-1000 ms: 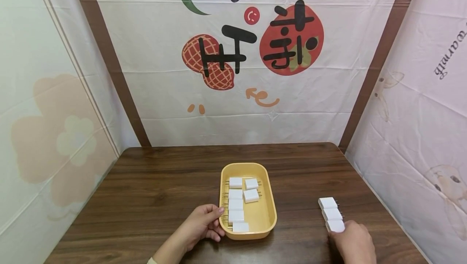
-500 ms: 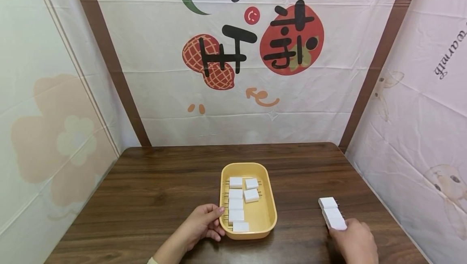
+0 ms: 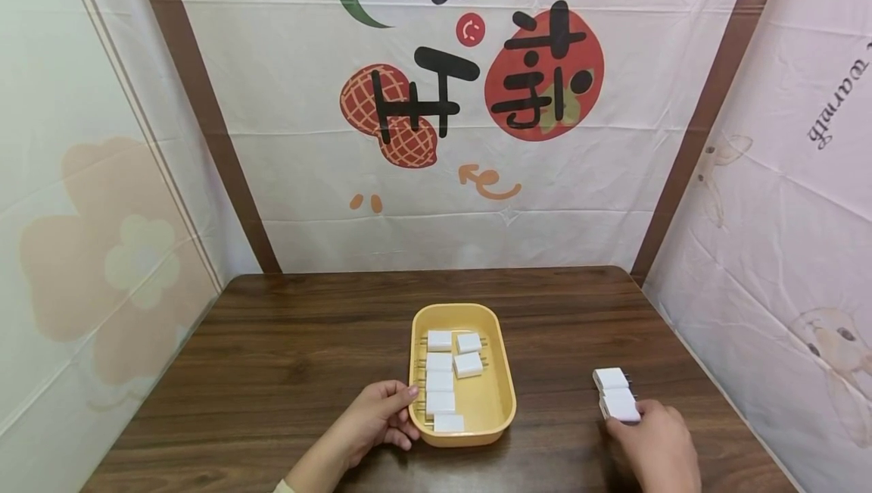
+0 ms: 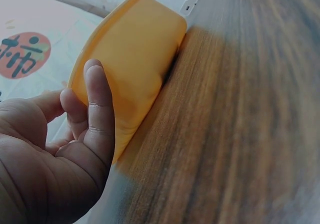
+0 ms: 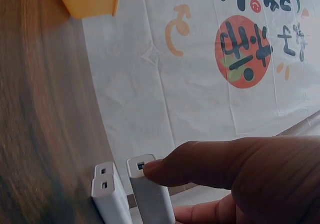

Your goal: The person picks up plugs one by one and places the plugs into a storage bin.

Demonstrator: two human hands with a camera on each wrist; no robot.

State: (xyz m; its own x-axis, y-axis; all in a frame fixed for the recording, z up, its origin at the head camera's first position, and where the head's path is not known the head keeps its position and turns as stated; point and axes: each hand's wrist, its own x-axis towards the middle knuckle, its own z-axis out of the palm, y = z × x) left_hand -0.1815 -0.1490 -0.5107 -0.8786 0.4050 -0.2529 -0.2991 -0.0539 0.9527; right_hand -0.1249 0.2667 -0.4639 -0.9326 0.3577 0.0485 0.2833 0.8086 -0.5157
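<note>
My left hand (image 3: 381, 417) pinches the near left rim of a yellow tray (image 3: 506, 394), thumb on the rim and fingers against the outer wall. Inside the tray lie several white charger plugs (image 3: 440, 381), a column along the left side and two at the right (image 3: 468, 364). My right hand (image 3: 657, 444) pinches a white charger plug (image 5: 150, 196) between thumb and fingers, its USB port facing the wrist camera. That plug is lifted slightly, apart from two others (image 5: 107, 199) standing side by side on the table. In the head view it partly covers the nearer of them.
The dark wooden table (image 3: 306, 334) carries everything. A printed white curtain (image 3: 293, 198) hangs behind its far edge, with more fabric on the left (image 3: 82, 175) and right (image 3: 770, 228). Bare wood lies between tray and loose plugs.
My right hand has lifted the nearest plug off the end of the row of three and moved it slightly away from me, over its neighbour. The left hand and tray stay put.
</note>
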